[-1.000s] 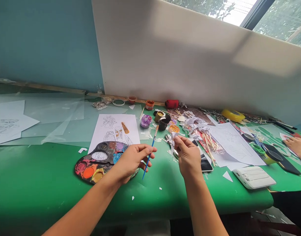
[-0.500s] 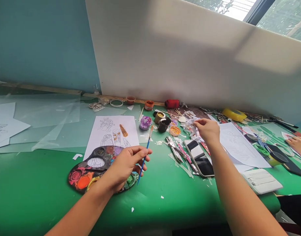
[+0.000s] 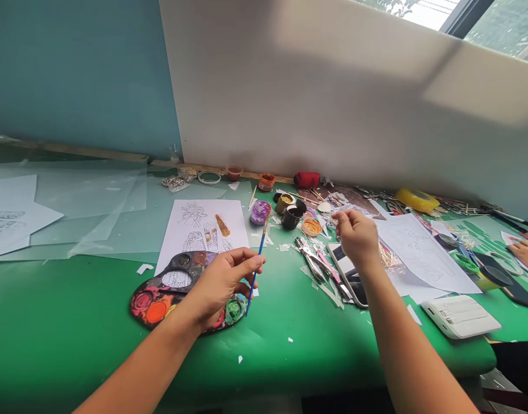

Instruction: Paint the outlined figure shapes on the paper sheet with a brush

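Note:
A thin blue paintbrush (image 3: 257, 270) is held in my left hand (image 3: 224, 284), bristles up, with brownish paint on its tip. That hand hovers over the right part of a dark paint palette (image 3: 164, 296) with red, orange and green wells. Behind the palette lies a sheet of line drawings (image 3: 199, 227), one shape coloured brown-gold; the palette covers its lower part. My right hand (image 3: 357, 238) is closed in a pinch above the phone (image 3: 338, 256) and the paper scraps. Whatever its fingers hold, if anything, cannot be made out.
Open paint jars, purple (image 3: 260, 213), black (image 3: 292, 216) and orange (image 3: 312, 227), stand mid-table. Metal pliers-like tools (image 3: 311, 259) lie left of the phone. A white box-shaped device (image 3: 462, 317) sits near the front edge. Another person's hand (image 3: 524, 253) rests at far right.
My right hand has drawn slightly left and nearer to me, away from the scraps. My left hand keeps the paintbrush in much the same place. The whole view has shifted a little.

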